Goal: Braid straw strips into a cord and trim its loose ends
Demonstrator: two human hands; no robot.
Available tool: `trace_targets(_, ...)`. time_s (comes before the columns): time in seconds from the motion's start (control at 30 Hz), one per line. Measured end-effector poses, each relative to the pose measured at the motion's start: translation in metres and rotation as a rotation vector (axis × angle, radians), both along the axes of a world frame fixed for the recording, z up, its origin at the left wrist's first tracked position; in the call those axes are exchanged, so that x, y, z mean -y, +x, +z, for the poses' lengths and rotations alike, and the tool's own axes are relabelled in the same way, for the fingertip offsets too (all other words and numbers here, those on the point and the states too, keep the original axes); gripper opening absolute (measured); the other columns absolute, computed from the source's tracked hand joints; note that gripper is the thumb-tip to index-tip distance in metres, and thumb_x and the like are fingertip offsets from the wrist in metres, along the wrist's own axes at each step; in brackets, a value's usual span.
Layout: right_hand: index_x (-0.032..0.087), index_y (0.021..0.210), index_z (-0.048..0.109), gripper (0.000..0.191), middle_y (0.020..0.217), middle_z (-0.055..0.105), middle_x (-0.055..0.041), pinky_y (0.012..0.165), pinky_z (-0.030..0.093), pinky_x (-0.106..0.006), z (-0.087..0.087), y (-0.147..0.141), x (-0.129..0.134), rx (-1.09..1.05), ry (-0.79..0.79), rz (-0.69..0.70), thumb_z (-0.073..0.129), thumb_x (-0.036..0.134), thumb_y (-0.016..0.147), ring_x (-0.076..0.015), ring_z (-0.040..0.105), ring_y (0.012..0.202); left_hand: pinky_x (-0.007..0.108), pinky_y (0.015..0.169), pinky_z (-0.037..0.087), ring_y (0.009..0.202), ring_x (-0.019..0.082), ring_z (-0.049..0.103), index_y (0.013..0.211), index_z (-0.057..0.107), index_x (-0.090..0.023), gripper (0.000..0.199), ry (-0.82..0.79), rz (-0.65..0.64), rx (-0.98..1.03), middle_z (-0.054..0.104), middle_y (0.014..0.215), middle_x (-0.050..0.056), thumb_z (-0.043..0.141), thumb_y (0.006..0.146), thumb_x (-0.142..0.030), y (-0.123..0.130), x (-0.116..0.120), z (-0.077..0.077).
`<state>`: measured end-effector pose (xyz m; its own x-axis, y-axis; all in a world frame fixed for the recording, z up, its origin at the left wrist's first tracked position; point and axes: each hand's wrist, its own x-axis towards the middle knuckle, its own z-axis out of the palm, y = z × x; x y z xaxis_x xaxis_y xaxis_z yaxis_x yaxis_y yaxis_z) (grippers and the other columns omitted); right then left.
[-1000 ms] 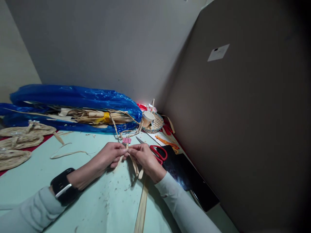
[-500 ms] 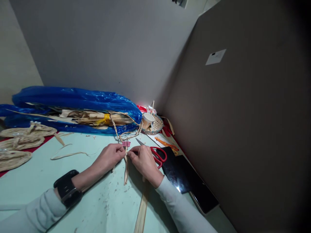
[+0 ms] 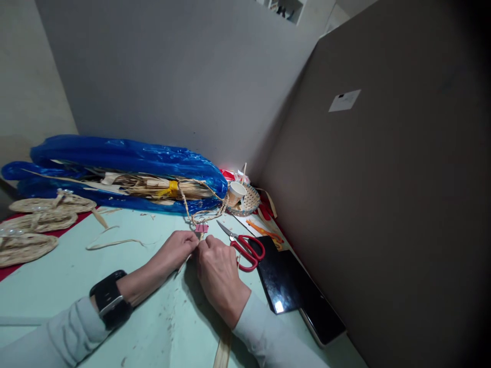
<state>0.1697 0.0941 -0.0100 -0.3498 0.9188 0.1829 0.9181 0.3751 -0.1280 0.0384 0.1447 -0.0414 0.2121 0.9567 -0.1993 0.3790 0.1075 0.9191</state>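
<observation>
A pink binder clip [image 3: 201, 228] grips the end of a braided straw cord [image 3: 185, 198], with a short pale stretch of straw showing below it. Just under the clip, my left hand [image 3: 178, 251] pinches the straw strands, its fingertips closed. Beside it, touching or nearly so, my right hand [image 3: 221, 276] is closed with its back to me, and its fingers hide most of the strands. One thin straw end [image 3: 184, 265] pokes out beneath my left hand. A wide flat straw strip [image 3: 222, 351] runs out from under my right forearm toward the bottom edge.
Red-handled scissors [image 3: 247, 250] lie open right of my hands, beside black flat devices [image 3: 282, 278]. Behind are a blue plastic bag [image 3: 126, 153] of straw [image 3: 153, 186], a paper cup [image 3: 236, 194] and a woven basket [image 3: 251, 200]. Woven straw slippers [image 3: 34, 250] rest at left. Grey panels enclose the table.
My right hand has moved left and turned over, closing in on my left hand. The hanging strip between my hands is now mostly hidden, and the scissors are more exposed. The view has shifted slightly.
</observation>
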Motion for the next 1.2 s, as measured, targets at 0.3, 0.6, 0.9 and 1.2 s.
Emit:
trace_targets(0.3, 0.009, 0.102, 0.073, 0.025, 0.096, 0.072, -0.0168, 0.069, 0.044, -0.034, 0.011, 0.005, 0.005, -0.107, -0.052, 0.036, 0.056, 0.026, 0.098, -0.0277, 0.067, 0.089, 0.043, 0.080, 0.061, 0.095, 0.023, 0.070, 0.119, 0.064, -0.019, 0.031, -0.071, -0.011, 0.101, 0.069, 0.120, 0.008, 0.066, 0.093, -0.036, -0.007, 0.000, 0.003)
trace_targets(0.6, 0.013, 0.101, 0.069, 0.028, 0.095, 0.071, -0.0053, 0.082, 0.055, -0.038, 0.012, 0.027, -0.022, -0.412, -0.285, -0.065, 0.054, 0.037, 0.102, -0.0187, 0.068, 0.087, 0.044, 0.081, 0.060, 0.097, 0.024, 0.070, 0.119, 0.064, -0.019, 0.032, -0.077, -0.055, 0.034, 0.069, 0.119, 0.008, 0.065, 0.094, -0.037, -0.008, -0.006, -0.003)
trace_targets(0.9, 0.016, 0.123, 0.062, 0.031, 0.120, 0.065, -0.0087, 0.084, 0.058, -0.042, -0.017, 0.022, -0.041, -0.592, -0.489, -0.157, 0.062, 0.035, 0.098, -0.0225, 0.067, 0.100, 0.043, 0.079, 0.061, 0.095, 0.024, 0.070, 0.115, 0.066, -0.018, 0.029, 0.049, -0.106, -0.255, 0.071, 0.117, 0.006, 0.066, 0.092, -0.037, -0.008, 0.000, 0.010)
trace_targets(1.2, 0.016, 0.120, 0.064, 0.028, 0.121, 0.065, -0.0085, 0.086, 0.057, -0.042, -0.009, 0.016, -0.030, -0.700, -0.427, -0.191, 0.062, 0.034, 0.098, -0.0227, 0.066, 0.101, 0.044, 0.083, 0.059, 0.095, 0.023, 0.070, 0.111, 0.067, -0.018, 0.025, 0.319, 0.009, -0.660, 0.072, 0.113, 0.006, 0.065, 0.093, -0.036, 0.008, 0.022, 0.032)
